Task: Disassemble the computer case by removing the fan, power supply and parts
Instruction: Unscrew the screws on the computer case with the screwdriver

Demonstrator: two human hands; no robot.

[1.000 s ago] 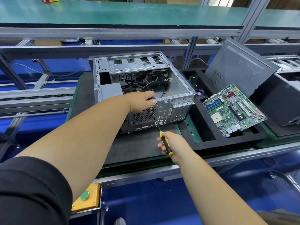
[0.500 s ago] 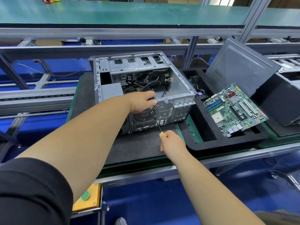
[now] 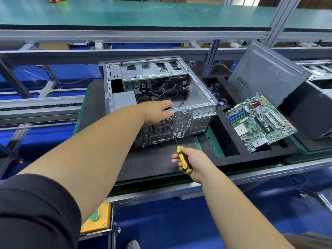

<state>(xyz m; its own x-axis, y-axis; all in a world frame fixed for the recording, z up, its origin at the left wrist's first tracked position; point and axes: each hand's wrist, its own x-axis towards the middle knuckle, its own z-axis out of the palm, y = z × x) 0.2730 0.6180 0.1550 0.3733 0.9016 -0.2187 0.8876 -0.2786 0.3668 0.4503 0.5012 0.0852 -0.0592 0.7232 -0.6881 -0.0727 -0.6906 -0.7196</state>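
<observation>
Nearest the wearer, the right hand [image 3: 190,161] grips the yellow-and-black handle of a slim-shafted screwdriver [image 3: 181,156], fingers curled round it. The shaft slants up and away, and its tip meets the rear panel of the open grey steel computer case [image 3: 197,97] at the lower right edge of the round perforated fan grille [image 3: 160,125].

The step in hand looks like undoing one of the screws that hold the rear fan; the screw itself is too small to make out. The next move probably calls for keeping the tip seated and in line with the screw while the handle turns, since a slanted tip could slip out and skid over the sheet metal.

Just beyond, the left hand [image 3: 158,111] clamps the top edge of that rear panel directly above the grille, fingers hooked over the rim into the case, steadying it. The two hands are apart, one above the other, with the grille between them.

The case lies on its side on a dark grey foam mat [image 3: 143,162], open face up. Inside, black cables tangle near a grey box, probably the power supply [image 3: 124,100], which is left of the left hand.

Farther right, a green motherboard [image 3: 258,121] rests tilted in a black foam tray [image 3: 233,159], with a grey side panel [image 3: 265,76] leaning behind it.
</observation>
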